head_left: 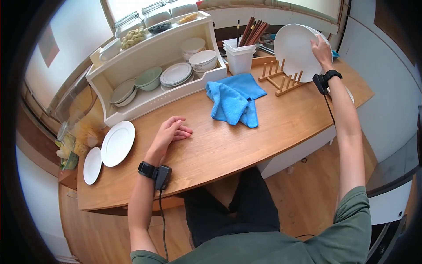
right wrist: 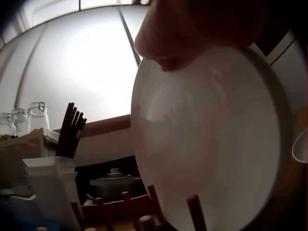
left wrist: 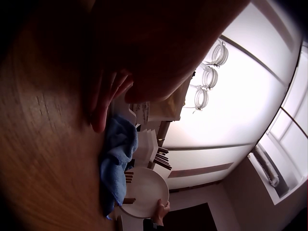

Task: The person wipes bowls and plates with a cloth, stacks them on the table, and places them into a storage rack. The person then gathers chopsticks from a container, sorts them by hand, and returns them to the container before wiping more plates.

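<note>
My right hand (head_left: 323,53) grips a large white plate (head_left: 296,50) by its upper right edge, thumb on the front face. The plate stands nearly upright at the wooden dish rack (head_left: 285,81). In the right wrist view, the rack's pegs (right wrist: 196,211) overlap the lower part of the plate (right wrist: 202,139). My left hand (head_left: 170,134) rests on the wooden table (head_left: 211,154) with loosely bent fingers and nothing in them. To its right lies a crumpled blue cloth (head_left: 235,99); the left wrist view shows that cloth (left wrist: 118,159) beyond the fingertips.
A white shelf (head_left: 154,103) holds stacked bowls and plates, with glass jars (head_left: 132,33) on top. Two white plates (head_left: 118,144) lie at the table's left end. White containers (head_left: 239,57) with chopsticks (head_left: 255,33) stand behind the cloth. Another plate (head_left: 350,94) shows partly behind my right forearm.
</note>
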`<state>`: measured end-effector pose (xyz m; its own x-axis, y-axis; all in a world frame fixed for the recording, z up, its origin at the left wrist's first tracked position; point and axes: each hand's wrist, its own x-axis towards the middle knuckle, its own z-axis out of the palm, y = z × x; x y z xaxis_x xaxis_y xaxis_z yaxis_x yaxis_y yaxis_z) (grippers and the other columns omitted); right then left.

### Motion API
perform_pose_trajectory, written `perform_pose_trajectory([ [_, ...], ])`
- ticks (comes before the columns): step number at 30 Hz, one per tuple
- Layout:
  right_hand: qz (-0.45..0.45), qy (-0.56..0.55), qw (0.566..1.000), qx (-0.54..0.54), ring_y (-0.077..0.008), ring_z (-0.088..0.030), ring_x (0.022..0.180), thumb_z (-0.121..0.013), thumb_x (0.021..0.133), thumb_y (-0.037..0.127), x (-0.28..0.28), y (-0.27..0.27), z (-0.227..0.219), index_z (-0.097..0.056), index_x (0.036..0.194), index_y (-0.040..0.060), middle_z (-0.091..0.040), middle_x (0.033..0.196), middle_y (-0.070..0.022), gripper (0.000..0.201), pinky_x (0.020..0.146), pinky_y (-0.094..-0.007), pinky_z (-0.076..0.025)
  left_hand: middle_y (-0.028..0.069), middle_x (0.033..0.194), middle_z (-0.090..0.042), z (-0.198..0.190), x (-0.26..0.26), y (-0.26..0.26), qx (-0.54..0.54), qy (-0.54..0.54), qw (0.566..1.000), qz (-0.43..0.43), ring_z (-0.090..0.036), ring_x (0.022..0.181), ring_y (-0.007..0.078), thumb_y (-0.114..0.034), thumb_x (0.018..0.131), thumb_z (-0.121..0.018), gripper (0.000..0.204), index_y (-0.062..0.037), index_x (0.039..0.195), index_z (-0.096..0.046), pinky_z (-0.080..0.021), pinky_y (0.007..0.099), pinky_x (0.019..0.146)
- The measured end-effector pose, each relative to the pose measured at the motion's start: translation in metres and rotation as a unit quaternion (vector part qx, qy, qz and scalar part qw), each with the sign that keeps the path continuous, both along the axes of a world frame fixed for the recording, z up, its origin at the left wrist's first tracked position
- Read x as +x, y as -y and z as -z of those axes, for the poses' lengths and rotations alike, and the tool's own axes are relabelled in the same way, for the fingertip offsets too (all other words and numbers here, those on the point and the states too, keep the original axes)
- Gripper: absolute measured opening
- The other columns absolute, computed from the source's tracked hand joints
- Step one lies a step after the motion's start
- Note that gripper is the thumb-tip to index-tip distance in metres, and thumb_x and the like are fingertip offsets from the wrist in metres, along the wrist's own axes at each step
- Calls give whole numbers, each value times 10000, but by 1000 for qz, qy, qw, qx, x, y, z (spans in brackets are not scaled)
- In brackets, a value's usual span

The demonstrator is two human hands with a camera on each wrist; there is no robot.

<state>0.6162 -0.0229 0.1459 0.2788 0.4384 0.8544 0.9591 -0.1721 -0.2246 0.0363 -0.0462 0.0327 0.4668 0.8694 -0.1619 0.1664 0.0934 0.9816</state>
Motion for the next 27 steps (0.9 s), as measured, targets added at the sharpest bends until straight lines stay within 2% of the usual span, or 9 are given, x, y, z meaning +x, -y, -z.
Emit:
perform_pose_trajectory([
  [5,24,39,999,22,-407,-624,857,-562,860,172,-8,9,3,-541,1150,73,-655,887,-231,307,732,-477,-505,135,939,-656,0,-1,-1,1,3,1000,-3,-652,816,136,-245,990,-418,288,-39,1185,-469,-520,213,720],
  [8,-27,135,987,87,-403,-603,938,-533,853,82,-10,10,4,-491,1215,44,-614,1068,-245,366,808,-476,-489,135,940,-656,-1,-1,1,4,4,1000,-1,-648,831,143,-241,989,-409,305,-22,1196,-460,-510,224,738],
  [11,-21,97,994,56,-403,-590,975,-515,851,63,-16,15,1,-477,1235,25,-594,1110,-253,388,843,-469,-479,136,939,-656,0,-3,2,6,9,1000,2,-645,849,151,-240,987,-404,324,-5,1206,-453,-502,234,755],
  [15,-26,77,995,66,-422,-578,986,-498,840,34,-14,16,4,-475,1241,10,-595,1109,-250,403,866,-467,-467,145,944,-656,-1,-3,4,9,9,1000,3,-648,854,158,-235,984,-410,323,-3,1205,-452,-506,238,754],
  [20,-37,148,968,199,-364,-584,978,-478,808,-33,-56,26,-7,-527,1148,21,-613,1047,-171,348,894,-424,-463,146,950,-657,4,-6,-1,7,21,1000,8,-654,839,152,-242,988,-418,318,-12,1203,-457,-516,234,743],
  [23,-105,152,948,259,-308,-619,906,-477,797,-51,-101,25,-16,-565,1070,40,-634,983,-132,301,825,-387,-496,151,958,-656,7,-5,-4,6,23,1000,10,-659,821,150,-254,989,-430,317,-21,1201,-464,-527,234,731],
  [24,-184,70,956,216,-280,-631,869,-478,806,-42,-119,22,-15,-577,1042,42,-643,947,-123,270,783,-364,-504,157,965,-656,6,-7,-3,9,20,1000,12,-661,820,152,-255,990,-432,319,-20,1203,-466,-530,236,725],
  [26,-338,-95,931,102,-196,-650,776,-510,845,22,-163,18,-10,-599,989,37,-667,861,-93,170,675,-297,-510,160,974,-654,7,-8,-4,10,34,999,15,-663,822,156,-259,992,-430,324,-17,1205,-467,-537,247,726],
  [27,-354,-105,924,100,-196,-650,776,-510,845,22,-179,10,1,-599,989,37,-667,861,-93,170,675,-297,-510,159,980,-652,6,-9,-4,7,27,1000,11,-664,826,160,-261,993,-427,325,-17,1204,-466,-541,256,734],
])
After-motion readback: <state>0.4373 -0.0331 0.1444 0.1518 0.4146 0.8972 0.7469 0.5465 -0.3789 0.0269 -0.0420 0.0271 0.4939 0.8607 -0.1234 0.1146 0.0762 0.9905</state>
